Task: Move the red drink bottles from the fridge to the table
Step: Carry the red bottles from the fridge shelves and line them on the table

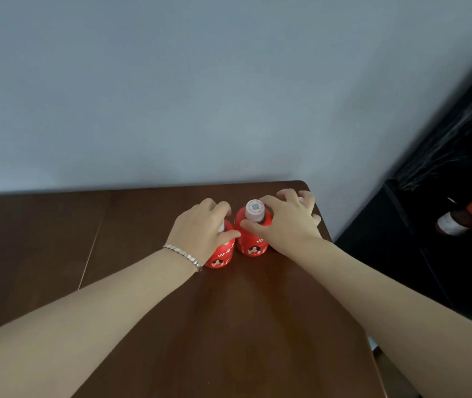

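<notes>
On the table (142,282), far right, left bottle (223,255) stands beside right bottle (253,242), seemingly touching.

Red bottles (253,239) with figure-print labels, white caps (254,209), dark brown table (42,239), grey-blue wall (200,81), silver bracelet (184,255)

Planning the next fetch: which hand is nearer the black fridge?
Right. The right hand is at the table edge beside the fridge; the left hand holds a red bottle farther left.

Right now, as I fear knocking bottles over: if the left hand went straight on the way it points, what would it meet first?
Most likely the neighbouring red bottle, standing close beside the left red bottle that the left hand grips from above, though depth is unclear.
</notes>
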